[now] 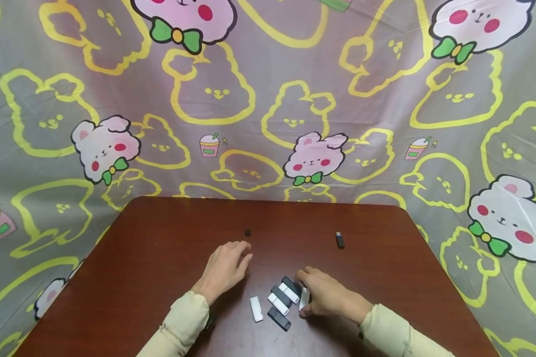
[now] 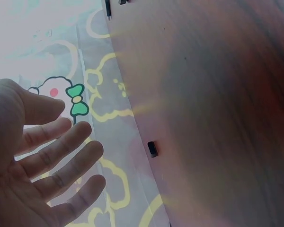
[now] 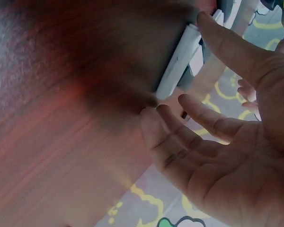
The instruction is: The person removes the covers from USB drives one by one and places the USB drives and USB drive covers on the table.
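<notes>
My right hand (image 1: 328, 292) spans a white USB stick (image 1: 304, 299) end to end, its thumb at the near end and fingertips at the far end. In the right wrist view this white stick (image 3: 179, 61) stands between thumb and fingers, close over the table. Just left of it, dark and white sticks (image 1: 281, 296) lie side by side in a slanted row. Loosely curled, my left hand (image 1: 223, 270) hovers over the table with nothing in its fingers. Beyond its fingertips lies a small black piece (image 1: 247, 232), also seen in the left wrist view.
A dark stick (image 1: 279, 319) and a white stick (image 1: 256, 309) lie at the near side of the row. Farther back on the right is a black USB stick (image 1: 340, 240) with its blue-and-metal plug bare. A patterned cloth (image 1: 250, 99) hangs behind the brown table (image 1: 169, 223).
</notes>
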